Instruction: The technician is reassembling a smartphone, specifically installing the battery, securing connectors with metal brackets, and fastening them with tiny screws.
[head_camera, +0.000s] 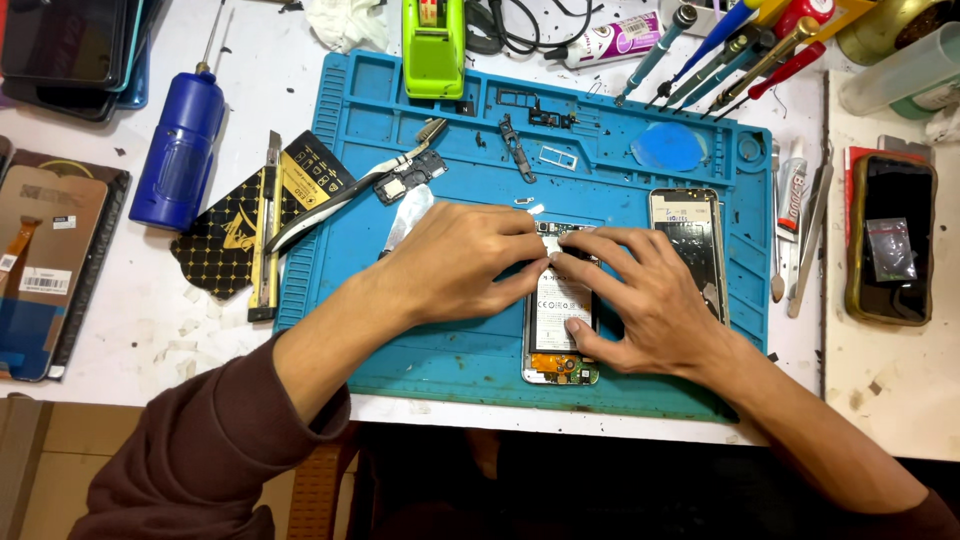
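Observation:
An opened phone (560, 335) lies back-up on the blue repair mat (470, 350), its battery and boards showing. My left hand (455, 265) rests over the phone's upper left, fingertips pinched on a small white piece at its top. My right hand (640, 295) lies across the phone's right side, fingers pressing near the same spot, thumb on the battery. A second phone frame (688, 235) sits just right of my right hand.
Tweezers (350, 195), small loose parts and a SIM tray lie on the mat's upper half. A blue bottle (180, 150), a green tape dispenser (433, 45), screwdrivers (720, 50), a glue tube (790, 195), and other phones (890, 240) surround the mat.

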